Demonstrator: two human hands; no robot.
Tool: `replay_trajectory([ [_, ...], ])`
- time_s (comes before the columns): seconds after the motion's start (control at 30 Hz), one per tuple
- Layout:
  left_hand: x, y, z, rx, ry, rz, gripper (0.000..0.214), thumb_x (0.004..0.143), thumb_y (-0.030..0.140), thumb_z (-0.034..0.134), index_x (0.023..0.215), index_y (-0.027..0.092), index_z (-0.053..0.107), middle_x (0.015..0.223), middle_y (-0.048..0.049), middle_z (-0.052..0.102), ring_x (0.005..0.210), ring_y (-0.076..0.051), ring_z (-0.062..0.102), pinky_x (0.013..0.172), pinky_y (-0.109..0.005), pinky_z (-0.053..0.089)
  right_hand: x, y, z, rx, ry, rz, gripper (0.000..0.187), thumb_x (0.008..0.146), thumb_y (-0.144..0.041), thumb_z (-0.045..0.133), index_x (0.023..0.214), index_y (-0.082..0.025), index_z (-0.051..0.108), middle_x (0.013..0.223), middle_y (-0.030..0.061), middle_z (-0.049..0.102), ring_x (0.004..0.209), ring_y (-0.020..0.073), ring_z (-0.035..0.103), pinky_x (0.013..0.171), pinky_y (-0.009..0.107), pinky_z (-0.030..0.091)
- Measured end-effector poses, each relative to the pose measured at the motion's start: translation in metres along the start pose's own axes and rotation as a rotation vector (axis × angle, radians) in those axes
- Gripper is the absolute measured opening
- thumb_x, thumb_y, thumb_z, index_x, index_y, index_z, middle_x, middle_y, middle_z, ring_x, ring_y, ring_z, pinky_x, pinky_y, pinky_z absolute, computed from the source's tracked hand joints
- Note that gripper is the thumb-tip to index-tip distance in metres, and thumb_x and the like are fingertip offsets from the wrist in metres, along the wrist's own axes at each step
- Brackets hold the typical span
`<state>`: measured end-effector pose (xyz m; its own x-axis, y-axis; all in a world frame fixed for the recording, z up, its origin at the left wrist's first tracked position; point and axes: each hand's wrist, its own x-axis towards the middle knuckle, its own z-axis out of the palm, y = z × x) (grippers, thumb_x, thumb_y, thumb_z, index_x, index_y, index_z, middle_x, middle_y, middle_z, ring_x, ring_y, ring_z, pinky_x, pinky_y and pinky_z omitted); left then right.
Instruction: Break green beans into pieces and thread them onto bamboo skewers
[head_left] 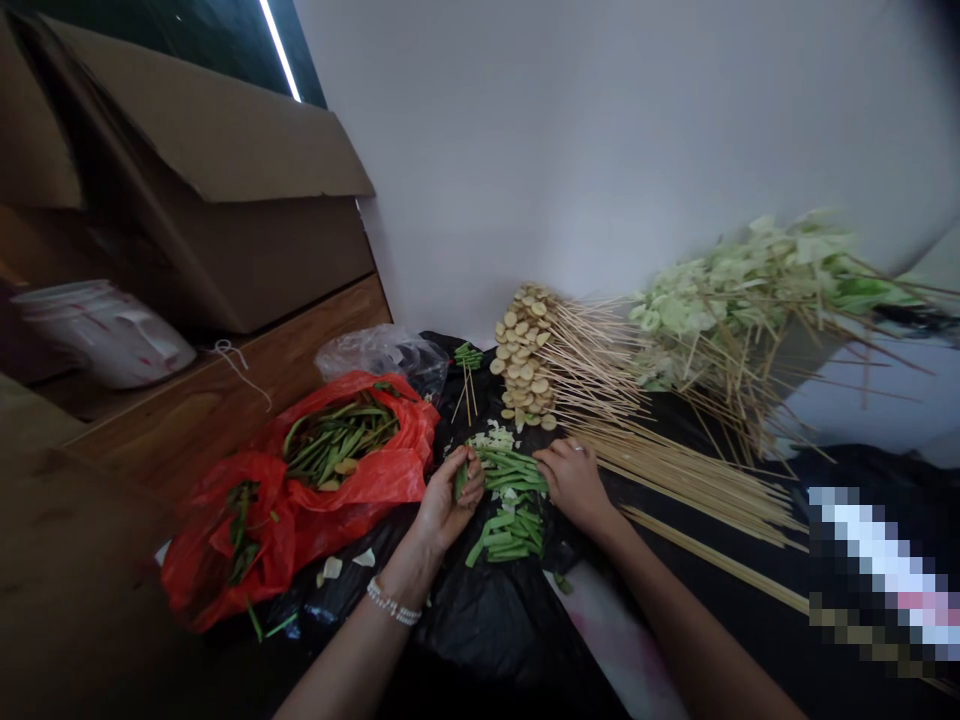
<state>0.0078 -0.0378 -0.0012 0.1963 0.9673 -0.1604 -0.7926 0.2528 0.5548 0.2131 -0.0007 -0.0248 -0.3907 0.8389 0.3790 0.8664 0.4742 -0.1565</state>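
Green stalks [514,468] lie at the lower centre of the frame, in 1 row between the 2 hands, with 1 looser pile [510,540] just below, on black plastic [495,625]. From my seat I see the left hand [454,495] with its fingers curled around a bit of green at the row's left end; bracelets [394,605] circle that wrist. At the row's right end, the right hand [574,480] rests its bent fingertips on the stalks; I cannot tell whether it pinches any. Bare sticks [690,485] fan out right of it. Above them, at centre, I make out skewered slices [525,350], and at upper right, skewered leaves [750,275]. Left of centre, a red bag [405,475] holds darker greens [345,435]; a carton [277,250] fills the upper left.
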Motion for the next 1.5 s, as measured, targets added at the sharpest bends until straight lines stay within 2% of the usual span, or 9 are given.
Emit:
replay_trajectory([
  [0.27,0.003,-0.005,-0.002,0.156,0.069,0.092,0.03,0.072,0.031,0.073,0.076,0.014,0.049,0.059,0.0071,0.04,0.04,0.001,0.028,0.033,-0.008,0.018,-0.003,0.009,-0.009,0.153,0.207,0.13,0.024,0.093,-0.018,0.037,0.094,-0.019,0.062,0.09,0.0052,0.066,0.091,0.0199,0.053,0.083,0.033,0.029],
  [0.43,0.005,-0.007,-0.005,0.327,0.155,0.223,0.04,0.068,0.033,0.077,0.098,0.013,0.061,0.068,0.0043,0.053,0.041,0.002,0.027,0.035,-0.01,0.017,-0.007,0.004,-0.016,0.264,0.181,0.101,0.025,0.094,-0.022,0.036,0.095,-0.019,0.061,0.085,0.0042,0.066,0.087,0.0198,0.054,0.079,0.032,0.032],
  [0.63,0.004,-0.01,-0.007,0.494,0.213,0.32,0.032,0.068,0.037,0.076,0.086,0.012,0.068,0.073,-0.0013,0.065,0.04,0.002,0.025,0.037,-0.015,0.016,-0.01,-0.007,-0.025,0.218,0.121,-0.002,0.021,0.095,-0.026,0.042,0.097,-0.02,0.062,0.09,0.0036,0.068,0.087,0.0185,0.057,0.086,0.034,0.03],
  [0.77,0.001,-0.015,-0.003,0.764,0.146,0.317,0.03,0.073,0.038,0.072,0.09,0.013,0.071,0.074,-0.0039,0.07,0.043,-0.004,0.041,0.042,-0.017,0.03,-0.012,-0.022,-0.03,0.092,0.106,-0.111,0.02,0.094,-0.028,0.045,0.104,-0.02,0.061,0.086,0.004,0.068,0.084,0.0178,0.057,0.093,0.037,0.026],
  [0.87,-0.002,-0.018,0.001,1.008,0.049,0.399,0.024,0.077,0.034,0.068,0.09,0.014,0.073,0.078,-0.0059,0.073,0.068,-0.015,0.062,0.067,-0.025,0.047,-0.013,-0.032,-0.031,0.022,0.125,-0.189,0.018,0.094,-0.026,0.046,0.101,-0.02,0.062,0.081,0.0031,0.066,0.08,0.0174,0.055,0.091,0.037,0.026],
  [0.97,-0.004,-0.019,0.001,1.229,0.01,0.525,0.02,0.082,0.03,0.062,0.092,0.016,0.073,0.085,-0.0061,0.074,0.081,-0.018,0.066,0.079,-0.029,0.048,-0.015,-0.035,-0.032,-0.054,0.148,-0.238,0.017,0.093,-0.021,0.046,0.093,-0.02,0.063,0.077,0.0028,0.062,0.078,0.018,0.052,0.089,0.038,0.027],
  [1.17,-0.005,-0.021,-0.006,1.621,-0.107,0.631,0.019,0.089,0.028,0.052,0.092,0.018,0.068,0.086,-0.0052,0.07,0.079,-0.017,0.064,0.074,-0.027,0.046,-0.015,-0.033,-0.034,-0.172,0.22,-0.344,0.018,0.09,-0.015,0.048,0.1,-0.015,0.063,0.077,0.005,0.059,0.08,0.02,0.048,0.087,0.039,0.03],
  [1.33,-0.005,-0.021,-0.005,1.659,-0.108,0.6,0.019,0.089,0.029,0.052,0.083,0.017,0.065,0.076,-0.0039,0.064,0.071,-0.016,0.058,0.067,-0.025,0.041,-0.015,-0.035,-0.033,-0.113,0.213,-0.383,0.014,0.089,-0.015,0.05,0.091,-0.015,0.064,0.075,0.0048,0.058,0.079,0.0201,0.048,0.077,0.036,0.031],
  [1.5,-0.009,-0.013,0.004,1.466,-0.144,0.478,0.025,0.089,0.032,0.052,0.074,0.016,0.064,0.068,-0.0023,0.063,0.067,-0.015,0.056,0.067,-0.024,0.039,-0.016,-0.038,-0.032,-0.004,0.267,-0.344,0.017,0.089,-0.015,0.048,0.087,-0.016,0.065,0.069,0.0049,0.058,0.076,0.0201,0.047,0.07,0.034,0.032],
])
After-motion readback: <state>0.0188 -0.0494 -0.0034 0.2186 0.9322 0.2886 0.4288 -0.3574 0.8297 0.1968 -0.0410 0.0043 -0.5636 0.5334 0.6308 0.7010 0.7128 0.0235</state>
